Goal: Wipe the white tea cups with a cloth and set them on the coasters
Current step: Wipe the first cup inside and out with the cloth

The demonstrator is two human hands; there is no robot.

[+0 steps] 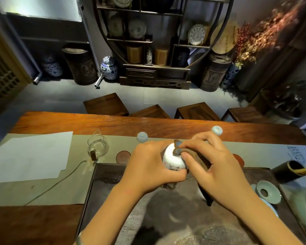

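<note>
My left hand (148, 165) grips a white tea cup (172, 159) with a small painted mark, held bottom-up above the dark stone tea tray (113, 188). My right hand (212, 165) pinches a dark brown cloth (179, 149) against the cup's foot; the rest of the cloth hangs under that hand. Two more pale cups stand upside down on the table runner, one (142, 137) left of my hands and one (217, 130) behind my right fingers. A round reddish coaster (123, 157) lies left of my left hand; another coaster (238, 159) peeks out right of my right hand.
A glass pitcher (97, 145) stands left of the coaster, beside a white paper sheet (30, 156). A pale green lid and saucer (268, 191) and a dark rolled mat (288, 171) sit at the tray's right. Wooden stools (105, 104) line the table's far side.
</note>
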